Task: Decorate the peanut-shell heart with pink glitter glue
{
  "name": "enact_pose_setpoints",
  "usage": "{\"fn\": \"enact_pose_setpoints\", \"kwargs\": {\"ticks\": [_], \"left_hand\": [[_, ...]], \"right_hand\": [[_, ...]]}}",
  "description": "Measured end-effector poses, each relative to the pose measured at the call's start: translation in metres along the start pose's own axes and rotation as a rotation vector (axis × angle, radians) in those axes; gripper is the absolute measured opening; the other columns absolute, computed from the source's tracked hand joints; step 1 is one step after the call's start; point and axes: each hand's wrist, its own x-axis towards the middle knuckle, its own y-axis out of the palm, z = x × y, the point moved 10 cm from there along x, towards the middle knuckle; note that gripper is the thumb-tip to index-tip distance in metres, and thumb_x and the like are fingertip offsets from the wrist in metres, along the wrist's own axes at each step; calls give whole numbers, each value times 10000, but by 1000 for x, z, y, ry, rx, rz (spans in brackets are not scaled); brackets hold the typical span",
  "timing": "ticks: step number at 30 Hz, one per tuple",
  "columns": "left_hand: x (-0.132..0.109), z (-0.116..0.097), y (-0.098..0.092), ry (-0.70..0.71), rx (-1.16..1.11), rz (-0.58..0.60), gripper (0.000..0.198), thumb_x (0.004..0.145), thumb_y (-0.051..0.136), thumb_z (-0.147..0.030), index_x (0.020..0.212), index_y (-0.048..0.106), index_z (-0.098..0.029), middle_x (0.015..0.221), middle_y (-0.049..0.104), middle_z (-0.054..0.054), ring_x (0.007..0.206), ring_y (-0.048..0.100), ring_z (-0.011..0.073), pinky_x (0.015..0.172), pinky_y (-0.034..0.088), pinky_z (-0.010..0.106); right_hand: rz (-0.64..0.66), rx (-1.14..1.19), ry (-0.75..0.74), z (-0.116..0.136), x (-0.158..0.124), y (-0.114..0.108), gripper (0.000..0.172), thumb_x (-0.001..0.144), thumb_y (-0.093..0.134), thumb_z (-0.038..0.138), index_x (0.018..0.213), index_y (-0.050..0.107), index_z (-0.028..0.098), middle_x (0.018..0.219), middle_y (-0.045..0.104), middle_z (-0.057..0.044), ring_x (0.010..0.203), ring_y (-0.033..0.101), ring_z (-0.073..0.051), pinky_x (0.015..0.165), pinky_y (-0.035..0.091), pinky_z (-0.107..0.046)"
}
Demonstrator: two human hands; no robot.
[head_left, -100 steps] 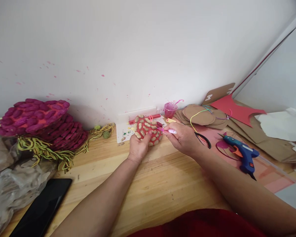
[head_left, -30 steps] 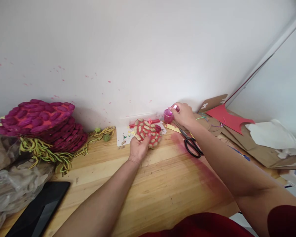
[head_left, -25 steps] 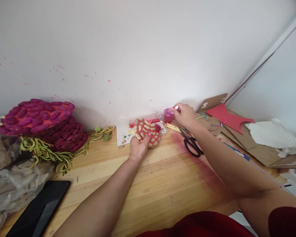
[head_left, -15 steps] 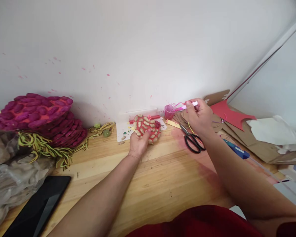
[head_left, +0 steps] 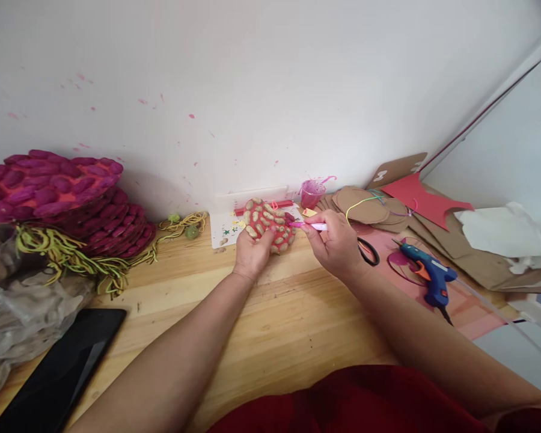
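My left hand (head_left: pixel 253 249) grips a red disc covered with peanuts (head_left: pixel 265 224), its thumb lying on the front face. Most of the peanuts are bare tan; a few at the right edge are painted magenta. Pinched in my right hand (head_left: pixel 336 243) is a paintbrush with a white handle (head_left: pixel 316 227), its magenta tip at the painted peanuts. Behind, against the wall, stands a small pink-stained plastic cup (head_left: pixel 312 193) of paint. The scissors (head_left: pixel 369 251) lie partly hidden under my right hand.
At left, magenta peanut discs (head_left: pixel 49 186) are stacked beside yellow-green yarn (head_left: pixel 76 255), plastic bags (head_left: pixel 22 325) and a black phone or tablet (head_left: pixel 63 367). To the right lie cardboard circles (head_left: pixel 360 204), a blue glue gun (head_left: pixel 433 276) and red card (head_left: pixel 426 198).
My right hand has brought the brush from the cup leftward and down to the peanut disc. My left hand still holds the disc in nearly the same place. The glue gun is now uncovered.
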Motion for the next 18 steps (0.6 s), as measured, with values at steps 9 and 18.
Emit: {"fn": "enact_pose_setpoints", "kwargs": {"ticks": [9, 18], "left_hand": [[-1, -1, 6, 3, 19, 42, 332, 778, 751, -376, 1028, 782, -159, 1118, 794, 112, 1068, 735, 293, 1000, 557, 418], [-5, -9, 7, 17, 82, 38, 233, 741, 749, -327, 915, 796, -179, 978, 816, 81, 947, 755, 279, 913, 587, 387]], "right_hand": [[29, -5, -109, 4, -2, 11, 132, 995, 559, 338, 948, 619, 231, 889, 742, -73, 870, 657, -248, 817, 473, -391], [107, -57, -148, 7, -5, 20, 148, 996, 549, 333, 911, 613, 230, 890, 750, -77, 845, 639, -257, 812, 431, -398]]}}
